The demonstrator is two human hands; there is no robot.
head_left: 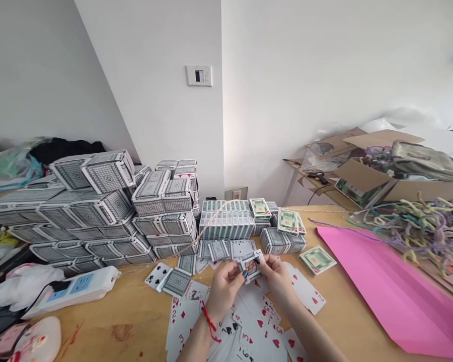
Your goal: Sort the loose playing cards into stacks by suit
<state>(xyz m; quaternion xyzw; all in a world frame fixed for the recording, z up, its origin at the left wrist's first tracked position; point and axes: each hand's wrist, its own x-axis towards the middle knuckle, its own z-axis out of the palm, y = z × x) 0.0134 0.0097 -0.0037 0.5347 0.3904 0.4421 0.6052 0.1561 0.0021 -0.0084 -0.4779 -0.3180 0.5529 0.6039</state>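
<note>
A small folded piece made of playing cards (251, 267), with a jack face showing, is held between both hands above the table. My left hand (226, 286) pinches its left side, a red string round the wrist. On its right side, my right hand (275, 274) grips it with thumb and fingers. Under my forearms lie loose face-up cards (249, 322), hearts, diamonds and spades among them. Face-down grey-backed cards (176, 282) rest left of my left hand. Just beyond the hands stands a row of green-and-white card boxes (226, 221).
Stacked blocks of folded grey cards (109, 211) fill the left and centre back. A green card box (317, 260) and pink sheet (381, 296) lie right. Also there are a white power strip (79, 289), a carton (362, 183) and coloured fuzzy strands (419, 226).
</note>
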